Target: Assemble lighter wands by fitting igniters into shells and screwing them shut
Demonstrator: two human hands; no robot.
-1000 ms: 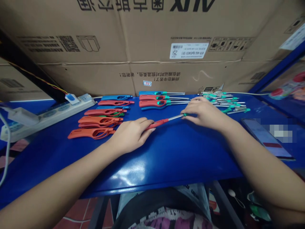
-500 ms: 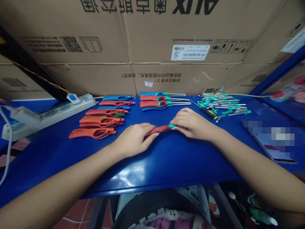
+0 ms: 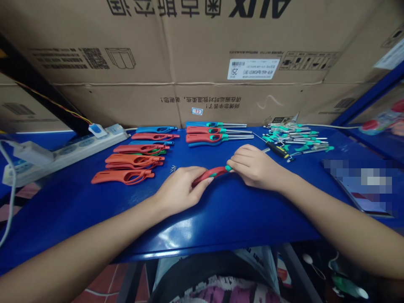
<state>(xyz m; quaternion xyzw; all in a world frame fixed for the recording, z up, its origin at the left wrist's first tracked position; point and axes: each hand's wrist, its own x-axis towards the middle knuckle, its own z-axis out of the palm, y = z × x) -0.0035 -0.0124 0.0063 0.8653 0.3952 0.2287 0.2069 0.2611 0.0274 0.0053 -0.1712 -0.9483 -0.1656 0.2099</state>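
Between my hands, over the middle of the blue table, is a red gas lighter with green parts. My left hand is closed around its red handle. At the other end, the fingers of my right hand are wrapped around the front by the green collar. A bit of metal tube shows past my right knuckles; most of that end is hidden by the hand. Several small screws lie just beyond my left hand.
Red and blue lighter shells lie at left, near a white power strip. Lighters with metal tubes are stacked at the back. Right of them are green-and-metal inserts, a screwdriver and a tablet-like device. A cardboard box stands behind.
The lighter has turned slightly in my hands, and its front has shifted a little right. Metal tube now shows beyond my right hand, and the screws by my left hand are more visible.
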